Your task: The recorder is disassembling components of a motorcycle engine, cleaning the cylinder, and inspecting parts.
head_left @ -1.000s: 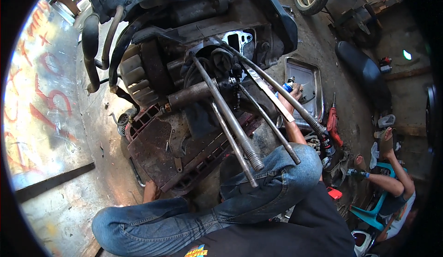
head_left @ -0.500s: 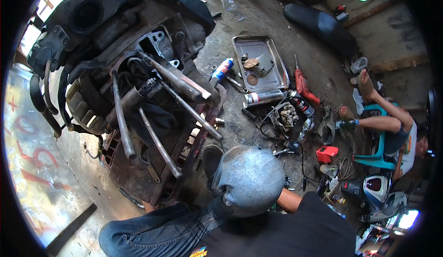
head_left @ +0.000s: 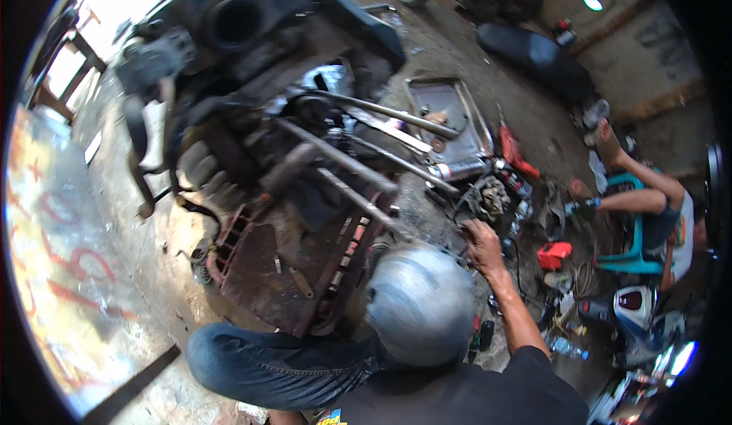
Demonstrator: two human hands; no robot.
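Note:
My right hand (head_left: 482, 243) is low over dark tools and parts on the floor, right of the long metal rods (head_left: 341, 156), its fingers curled; what is in them, if anything, I cannot make out. The rods stick out from a greasy engine (head_left: 252, 59) above a dark red plastic crate (head_left: 244, 288), which has small metal parts on it. My denim knee (head_left: 419, 303) is just left of my right hand. I cannot see my left hand. The picture is blurred by motion.
A metal tray (head_left: 465, 127) and red drill (head_left: 512, 150) lie beyond the rods. At right are a red box (head_left: 553, 253), a black seat (head_left: 534, 59) and another person (head_left: 679, 234) on a turquoise chair (head_left: 621, 265). A painted panel (head_left: 61, 257) is at left.
My right hand, earlier by the spray can near the tray, dropped out of sight behind my knee and has come up among the floor tools. The view has shifted.

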